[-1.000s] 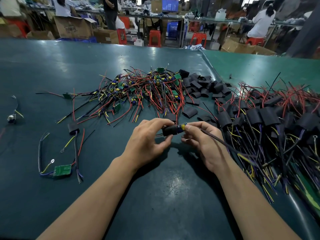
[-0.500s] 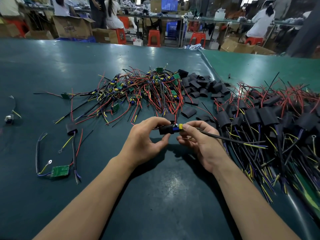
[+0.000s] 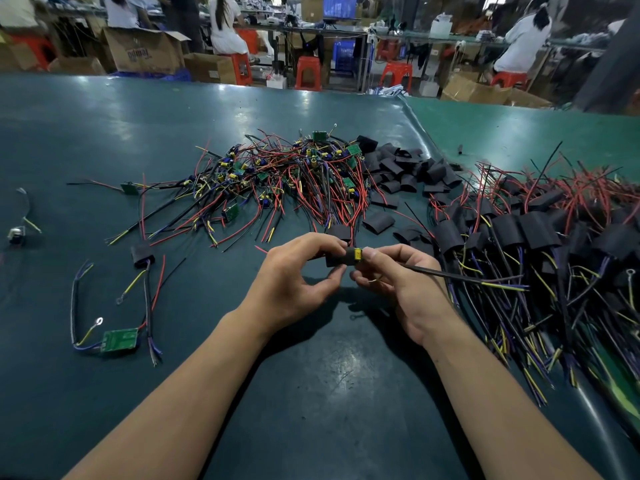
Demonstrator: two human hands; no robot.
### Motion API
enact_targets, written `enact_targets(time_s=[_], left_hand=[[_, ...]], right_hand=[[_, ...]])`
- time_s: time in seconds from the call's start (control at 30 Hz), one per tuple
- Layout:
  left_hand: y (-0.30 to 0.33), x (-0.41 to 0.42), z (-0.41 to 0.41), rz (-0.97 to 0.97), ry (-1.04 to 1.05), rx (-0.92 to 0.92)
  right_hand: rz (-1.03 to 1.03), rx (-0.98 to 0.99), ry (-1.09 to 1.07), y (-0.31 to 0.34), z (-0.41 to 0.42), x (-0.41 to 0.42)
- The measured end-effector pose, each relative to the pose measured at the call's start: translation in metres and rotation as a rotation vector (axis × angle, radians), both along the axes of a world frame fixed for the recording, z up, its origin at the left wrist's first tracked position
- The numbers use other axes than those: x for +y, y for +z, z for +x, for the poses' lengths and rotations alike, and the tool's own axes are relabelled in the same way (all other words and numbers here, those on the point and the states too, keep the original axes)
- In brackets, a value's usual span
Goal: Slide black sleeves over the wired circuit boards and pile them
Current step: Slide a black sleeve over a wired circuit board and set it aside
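Left hand [image 3: 294, 275] grip: thumb & fingers curled round a black sleeve [image 3: 337, 259], holding it above the surface [image 3: 329, 403], approx centre of view. Right hand [image 3: 398, 282] grip: fingertips pinch the circuit board [image 3: 357, 253] at the sleeve's right end; only a yellow part of the board shows, rest is inside the sleeve or hidden by fingers. The board's wires [image 3: 467, 279] run out to the right between the right-hand fingers, black w/ yellow and purple ends, reaching toward the finished pile.

Beyond the hands, touching nothing held: a heap of bare boards [image 3: 294, 174], green w/ red, black, yellow and purple wires, spread across the middle of the surface. Just right of that heap, a scatter of empty sleeves [image 3: 405, 168], flat black pieces, some overlapping; a couple lie near the hands. Far right: big pile of sleeved boards [image 3: 526, 233], wires fanning toward the near edge.

Left side, well apart from the heaps: one bare green board [image 3: 119, 339] w/ blue, yellow and red wires, and above it one sleeved board [image 3: 142, 255]. Near the left edge, a small white part [image 3: 15, 234] w/ short wires.

Background: people at other benches, red stools [image 3: 308, 72], cardboard boxes [image 3: 145, 50].
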State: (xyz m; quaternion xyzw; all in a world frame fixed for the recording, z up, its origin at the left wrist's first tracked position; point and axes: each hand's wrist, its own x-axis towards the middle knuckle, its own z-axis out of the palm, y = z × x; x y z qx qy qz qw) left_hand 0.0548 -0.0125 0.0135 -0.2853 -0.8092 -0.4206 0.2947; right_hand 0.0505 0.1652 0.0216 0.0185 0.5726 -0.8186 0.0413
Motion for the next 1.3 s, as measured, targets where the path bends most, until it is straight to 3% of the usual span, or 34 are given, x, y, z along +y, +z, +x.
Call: enact_targets(time_s=[0.27, 0.57, 0.77, 0.87, 0.93, 0.97, 1.07, 1.17, 1.3], left_hand=[[-0.002, 0.002, 0.001, -0.074, 0.007, 0.067], [-0.004, 0.001, 0.000, -0.017, -0.044, 0.030], [-0.006, 0.001, 0.000, -0.115, -0.029, 0.041], [-0.001, 0.002, -0.004, -0.155, 0.265, 0.224], [0.000, 0.005, -0.002, -0.065, 0.452, 0.313], [0.000, 0.006, 0.000, -0.023, 0.486, 0.273], [-0.004, 0.010, 0.004, 0.040, 0.445, -0.105], [-0.007, 0.013, 0.004, 0.128, 0.313, -0.292], [-0.006, 0.018, 0.000, 0.485, 0.165, -0.516]], right_hand=[[0.065, -0.007, -0.012, 0.002, 0.001, 0.000], [0.036, -0.062, 0.015, 0.004, -0.001, 0.004], [0.062, -0.025, 0.066, 0.001, 0.001, 0.001], [0.030, 0.025, -0.022, 0.001, -0.001, 0.000], [0.016, 0.076, -0.113, 0.001, -0.002, 0.002], [0.000, 0.098, -0.139, 0.002, -0.003, 0.002], [-0.022, 0.157, -0.150, 0.003, -0.001, 0.000], [-0.002, 0.176, -0.084, 0.002, 0.003, -0.007], [0.034, 0.175, -0.051, 0.000, 0.004, -0.012]])
